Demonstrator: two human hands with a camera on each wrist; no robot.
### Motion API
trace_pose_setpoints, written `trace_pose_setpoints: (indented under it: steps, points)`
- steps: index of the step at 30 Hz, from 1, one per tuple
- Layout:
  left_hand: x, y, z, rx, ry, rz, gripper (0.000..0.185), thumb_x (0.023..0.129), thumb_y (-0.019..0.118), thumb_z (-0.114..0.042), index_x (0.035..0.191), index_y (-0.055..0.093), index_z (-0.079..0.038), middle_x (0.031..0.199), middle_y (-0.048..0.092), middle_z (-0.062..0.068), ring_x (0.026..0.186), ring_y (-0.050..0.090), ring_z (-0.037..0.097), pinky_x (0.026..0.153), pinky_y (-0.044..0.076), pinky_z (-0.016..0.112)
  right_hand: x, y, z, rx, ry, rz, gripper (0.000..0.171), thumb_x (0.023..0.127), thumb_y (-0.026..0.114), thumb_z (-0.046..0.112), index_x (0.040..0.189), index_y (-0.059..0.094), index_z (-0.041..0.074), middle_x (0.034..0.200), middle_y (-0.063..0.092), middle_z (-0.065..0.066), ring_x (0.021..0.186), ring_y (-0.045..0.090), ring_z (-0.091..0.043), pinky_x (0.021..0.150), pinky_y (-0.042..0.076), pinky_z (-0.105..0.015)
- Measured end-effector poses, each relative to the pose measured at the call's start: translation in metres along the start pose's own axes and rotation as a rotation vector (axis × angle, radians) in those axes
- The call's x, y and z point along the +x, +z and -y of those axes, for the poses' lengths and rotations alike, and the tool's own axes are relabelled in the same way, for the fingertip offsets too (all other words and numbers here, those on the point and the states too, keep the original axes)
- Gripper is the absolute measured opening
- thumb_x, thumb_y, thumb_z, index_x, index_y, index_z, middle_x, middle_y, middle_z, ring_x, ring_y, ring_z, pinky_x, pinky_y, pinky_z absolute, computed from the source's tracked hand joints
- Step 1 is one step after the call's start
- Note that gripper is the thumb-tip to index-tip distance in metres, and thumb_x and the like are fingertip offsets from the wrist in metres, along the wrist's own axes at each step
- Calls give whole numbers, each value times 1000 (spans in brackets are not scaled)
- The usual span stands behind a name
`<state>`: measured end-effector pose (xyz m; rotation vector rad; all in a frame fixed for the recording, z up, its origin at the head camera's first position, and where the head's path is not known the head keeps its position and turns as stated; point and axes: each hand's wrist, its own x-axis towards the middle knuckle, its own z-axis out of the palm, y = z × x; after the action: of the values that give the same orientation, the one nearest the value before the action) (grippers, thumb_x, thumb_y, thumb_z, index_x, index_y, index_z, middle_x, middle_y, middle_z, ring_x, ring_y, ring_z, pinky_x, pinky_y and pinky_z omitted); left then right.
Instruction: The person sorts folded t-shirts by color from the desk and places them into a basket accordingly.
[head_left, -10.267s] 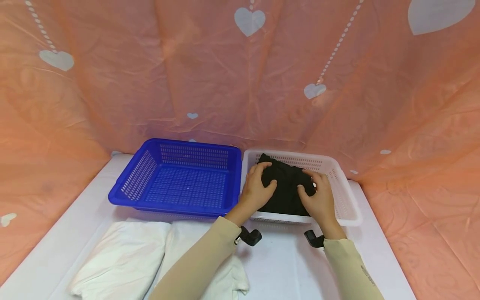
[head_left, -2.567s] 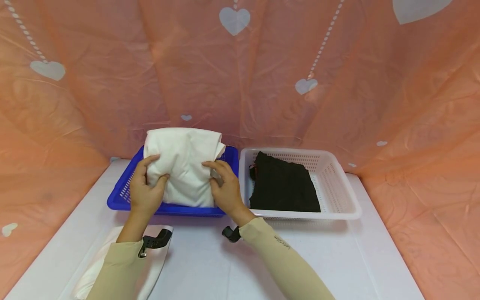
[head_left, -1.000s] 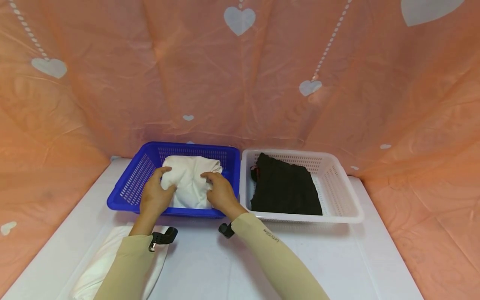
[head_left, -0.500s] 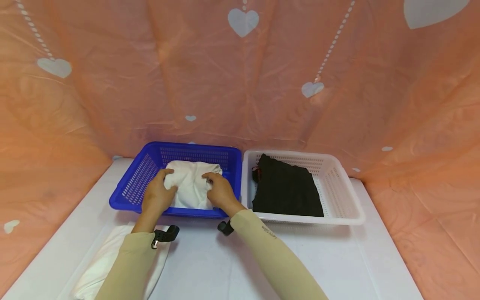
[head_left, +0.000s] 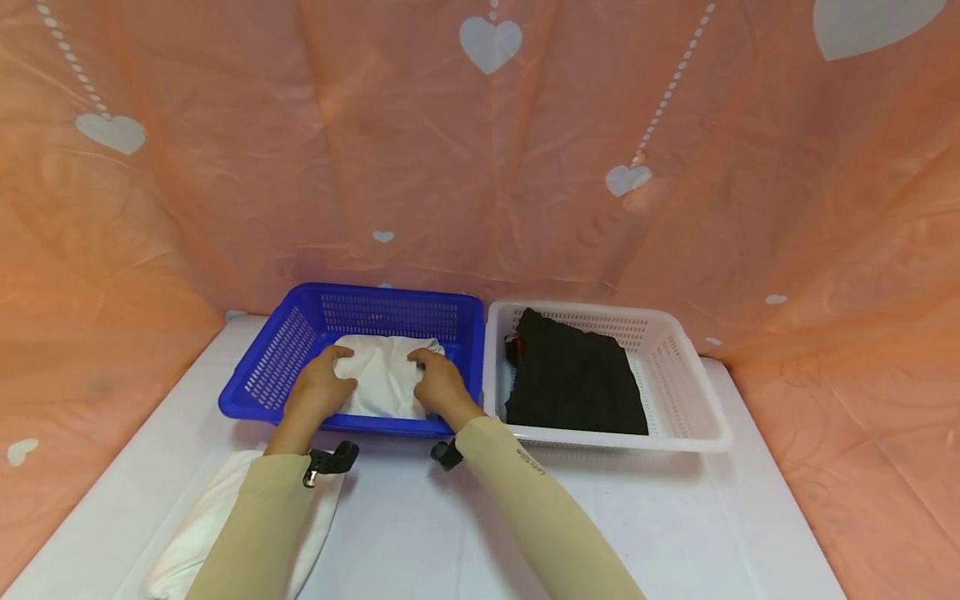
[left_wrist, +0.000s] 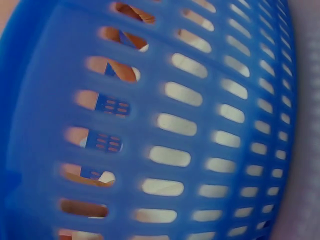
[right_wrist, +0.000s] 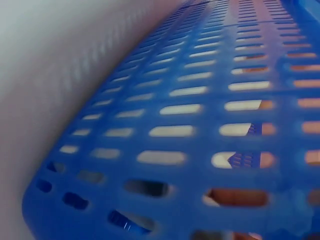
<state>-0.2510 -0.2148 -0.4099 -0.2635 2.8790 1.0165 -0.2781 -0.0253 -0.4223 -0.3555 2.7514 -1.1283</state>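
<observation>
Both hands, left hand [head_left: 321, 390] and right hand [head_left: 438, 387], press flat on the white cloth [head_left: 384, 385] in the blue basket [head_left: 270, 367] | black cloth [head_left: 573, 385] fills white basket [head_left: 693, 392] | another white cloth [head_left: 187, 554] waits at the table's [head_left: 675, 525] near-left edge.

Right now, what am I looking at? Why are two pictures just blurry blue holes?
A person wears three cameras: one on the head, one on each wrist. The head picture shows the left hand and right hand resting on a folded white cloth inside a blue basket. The wrist cameras sit so close that they see only the basket's wall with its slots, from outside. Beside it, a white basket holds a folded black cloth. Another white cloth lies on the white table, under the left sleeve.
</observation>
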Motion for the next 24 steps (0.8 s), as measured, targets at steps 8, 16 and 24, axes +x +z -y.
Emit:
trace_pose_setpoints:
  steps: [8, 16, 24]
  points:
    - [2, -1, 0, -4, -50, 17, 54, 89, 56, -13, 141, 44, -13, 146, 40, 27, 125, 44, 46, 97, 40, 58, 1, 0, -1, -47, 15, 32, 63, 72, 61, -12, 129, 59, 16, 129, 62, -7, 90, 52, -20, 60, 40, -22]
    - [1, -2, -2, -11, -16, -15, 53, 86, 59, -11, 137, 48, -8, 142, 42, 30, 126, 42, 47, 101, 37, 58, 2, 1, -3, -43, 4, 7, 57, 74, 59, -13, 124, 63, 16, 127, 63, -4, 102, 56, -18, 77, 46, -25]
    - [2, -2, -4, 10, -48, 11, 53, 88, 58, -12, 140, 46, -10, 144, 40, 30, 128, 39, 49, 104, 34, 60, 3, 0, -2, -49, 19, -24, 56, 74, 60, -14, 121, 65, 16, 125, 65, -7, 108, 58, -20, 77, 47, -25]
